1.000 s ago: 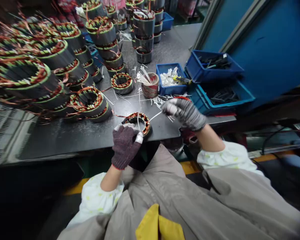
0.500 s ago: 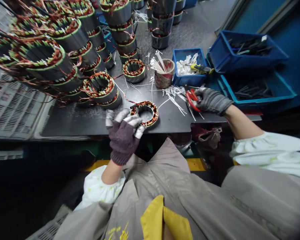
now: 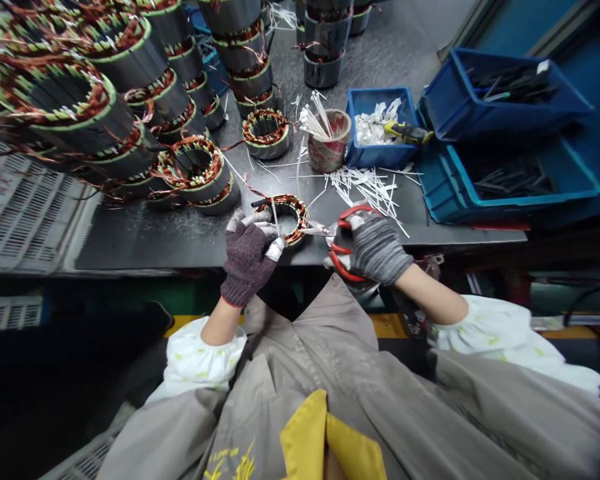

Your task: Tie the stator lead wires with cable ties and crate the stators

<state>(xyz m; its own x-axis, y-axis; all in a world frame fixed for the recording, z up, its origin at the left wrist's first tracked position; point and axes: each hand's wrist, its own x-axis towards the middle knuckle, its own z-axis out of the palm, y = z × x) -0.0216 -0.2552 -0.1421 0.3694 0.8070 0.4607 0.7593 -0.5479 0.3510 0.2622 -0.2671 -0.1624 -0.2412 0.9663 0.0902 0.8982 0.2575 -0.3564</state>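
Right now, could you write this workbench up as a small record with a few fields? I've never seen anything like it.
Left hand: gloved, gripping a copper-wound motor stator
Right hand: gloved, holding red-handled snips, tips beside the stator
Surface: dark metal bench
Nearby: loose white strips, blue plastic bin
Behind: stacked stators

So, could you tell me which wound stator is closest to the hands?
The stator lying flat under the left hand, at the front edge of the bench; the other stators stand further back.
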